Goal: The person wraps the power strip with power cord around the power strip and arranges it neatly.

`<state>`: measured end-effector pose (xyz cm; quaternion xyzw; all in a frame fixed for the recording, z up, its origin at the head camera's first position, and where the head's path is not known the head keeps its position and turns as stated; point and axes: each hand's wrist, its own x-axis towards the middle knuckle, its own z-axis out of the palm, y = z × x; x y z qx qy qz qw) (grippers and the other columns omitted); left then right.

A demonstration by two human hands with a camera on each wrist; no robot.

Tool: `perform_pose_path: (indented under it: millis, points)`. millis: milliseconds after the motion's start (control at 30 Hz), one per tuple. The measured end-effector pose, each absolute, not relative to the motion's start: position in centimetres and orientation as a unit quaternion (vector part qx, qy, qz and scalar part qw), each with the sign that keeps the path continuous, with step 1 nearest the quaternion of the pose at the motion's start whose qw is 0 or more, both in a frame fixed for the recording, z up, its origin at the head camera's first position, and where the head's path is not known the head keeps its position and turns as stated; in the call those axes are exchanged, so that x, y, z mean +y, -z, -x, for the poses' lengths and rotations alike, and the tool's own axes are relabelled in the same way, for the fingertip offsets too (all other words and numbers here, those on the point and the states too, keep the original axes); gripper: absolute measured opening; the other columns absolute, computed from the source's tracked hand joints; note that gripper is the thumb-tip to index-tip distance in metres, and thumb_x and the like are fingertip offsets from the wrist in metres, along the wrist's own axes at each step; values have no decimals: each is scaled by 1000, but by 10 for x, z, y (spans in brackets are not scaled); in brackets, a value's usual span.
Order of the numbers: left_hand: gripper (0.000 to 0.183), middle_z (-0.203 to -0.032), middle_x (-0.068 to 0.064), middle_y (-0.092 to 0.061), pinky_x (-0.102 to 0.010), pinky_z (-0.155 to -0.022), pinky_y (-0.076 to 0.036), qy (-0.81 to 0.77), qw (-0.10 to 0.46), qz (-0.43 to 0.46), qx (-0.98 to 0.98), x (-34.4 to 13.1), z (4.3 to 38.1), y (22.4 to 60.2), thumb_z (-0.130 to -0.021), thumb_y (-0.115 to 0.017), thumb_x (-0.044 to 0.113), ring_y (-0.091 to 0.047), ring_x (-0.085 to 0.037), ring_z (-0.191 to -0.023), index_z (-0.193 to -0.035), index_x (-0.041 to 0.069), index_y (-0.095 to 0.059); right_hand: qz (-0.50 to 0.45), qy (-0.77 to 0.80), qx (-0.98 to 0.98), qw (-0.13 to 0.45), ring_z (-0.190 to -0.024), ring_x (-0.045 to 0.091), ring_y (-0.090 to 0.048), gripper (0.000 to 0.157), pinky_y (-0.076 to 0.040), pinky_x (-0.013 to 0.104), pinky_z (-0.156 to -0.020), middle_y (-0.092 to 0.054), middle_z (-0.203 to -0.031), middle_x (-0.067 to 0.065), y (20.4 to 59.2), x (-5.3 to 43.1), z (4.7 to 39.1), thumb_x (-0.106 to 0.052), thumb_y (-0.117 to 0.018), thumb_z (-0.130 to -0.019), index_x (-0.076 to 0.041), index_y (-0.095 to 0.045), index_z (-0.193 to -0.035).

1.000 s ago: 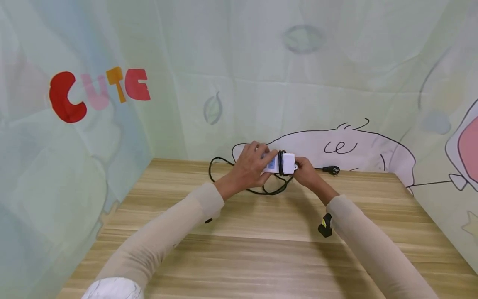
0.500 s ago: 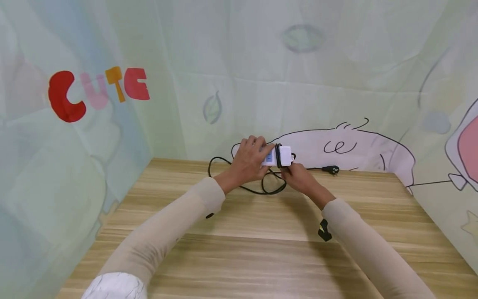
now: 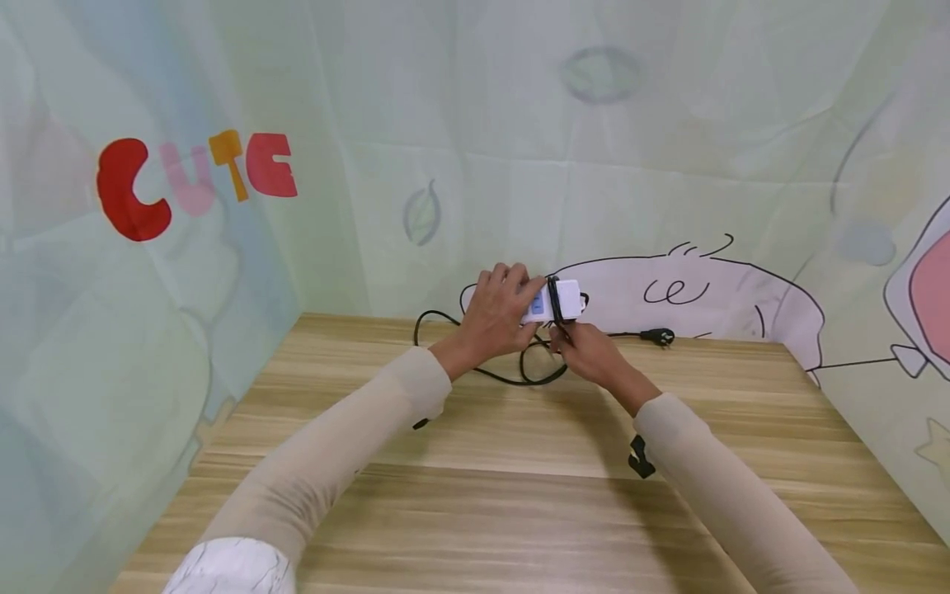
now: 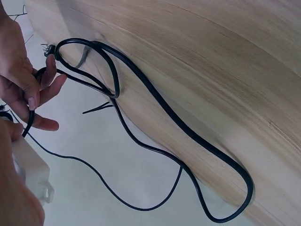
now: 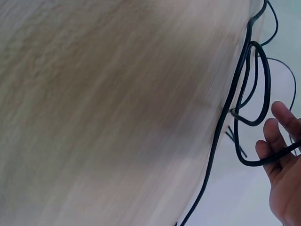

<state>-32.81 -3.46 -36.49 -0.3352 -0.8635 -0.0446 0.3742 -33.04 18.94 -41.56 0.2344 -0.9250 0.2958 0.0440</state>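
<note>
A white power strip (image 3: 567, 299) with blue-marked sockets is held up near the back of the table. My left hand (image 3: 497, 309) grips its left end, thumb below and fingers over the top. Black cord is wound round the strip close to its right end. Just beneath, my right hand (image 3: 590, 353) pinches the power cord (image 4: 31, 117) between thumb and fingers. In the right wrist view the cord (image 5: 254, 163) runs across the fingers (image 5: 273, 134). Loose loops of cord (image 4: 164, 106) lie on the table, leading to a black plug (image 3: 657, 337).
The wood-grain table (image 3: 475, 511) meets a printed fabric backdrop (image 3: 416, 107) at its back and sides. The plug lies by the back edge, right of the hands. Below the right sleeve shows a black wrist-worn device (image 3: 641, 458).
The power strip has risen slightly in my left hand. My right hand has moved left from its right end to underneath, drawing the cord down.
</note>
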Motion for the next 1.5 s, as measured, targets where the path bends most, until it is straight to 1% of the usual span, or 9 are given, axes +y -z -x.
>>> perform_pose_path:
  millis: [333,500,633,767,900,1133,1200,1367,1500]
  points:
    - [54,-122,-13,-66,-47,-87,-58,47,367,332,-868,-30,324,358,-96,-80,32,-64,-33,-106,-144,10,-70,-187,-404,-895,0,-89,26,-71,45,-58,42,-85,-80,-112,26,420,206,340,-23,-37,-123,11,-64,-134]
    - [53,-123,-13,-66,-46,-87,-57,64,361,333,-869,-26,323,354,-97,-79,33,-64,-32,-106,-144,11,-69,-195,-489,-850,-6,-89,22,-75,49,-63,38,-88,-78,-103,31,428,217,347,-23,-40,-123,17,-68,-128]
    - [54,-124,-13,-65,-45,-86,-56,84,360,334,-867,-23,322,351,-98,-79,35,-63,-32,-106,-144,10,-68,-217,-517,-828,-8,-83,16,-72,58,-58,29,-82,-77,-89,14,435,225,353,-44,-43,-122,4,-74,-111]
    - [55,-124,-14,-65,-45,-86,-56,86,359,329,-869,-21,321,349,-99,-79,36,-64,-33,-105,-145,10,-68,-210,-442,-872,-14,-86,20,-65,66,-50,35,-84,-68,-88,6,435,223,349,-65,-34,-118,-8,-67,-112]
    - [52,-122,-14,-66,-45,-83,-57,78,368,322,-869,-21,324,351,-97,-79,32,-65,-33,-103,-142,9,-70,-214,-317,-924,-16,-97,32,-64,62,-51,51,-91,-65,-99,14,430,206,342,-54,-26,-122,-3,-62,-126]
    - [46,-119,-13,-67,-49,-85,-58,8,372,290,-882,-32,330,361,-97,-79,30,-66,-35,-104,-138,11,-70,-261,-155,-952,44,-89,32,-75,62,-54,60,-76,-75,-95,10,480,201,377,-56,-21,-122,-11,-63,-119]
    - [45,-119,-13,-66,-50,-86,-58,-13,371,283,-885,-37,331,365,-97,-80,31,-66,-35,-105,-136,11,-70,-255,-138,-957,25,-97,39,-79,57,-56,63,-82,-78,-101,16,465,193,363,-51,-25,-123,-8,-63,-121]
    - [44,-117,-14,-66,-50,-81,-58,-26,374,275,-886,-41,333,372,-96,-81,31,-66,-36,-100,-133,9,-70,-259,-119,-958,14,-79,30,-67,41,-53,51,-75,-69,-86,12,416,170,315,-36,-36,-124,-6,-61,-113]
    - [45,-118,-14,-66,-50,-81,-59,-37,357,278,-891,-39,333,375,-95,-82,30,-67,-35,-101,-133,9,-71,-278,-106,-954,31,-70,22,-56,39,-46,42,-67,-61,-77,5,410,167,308,-36,-39,-123,-8,-61,-108]
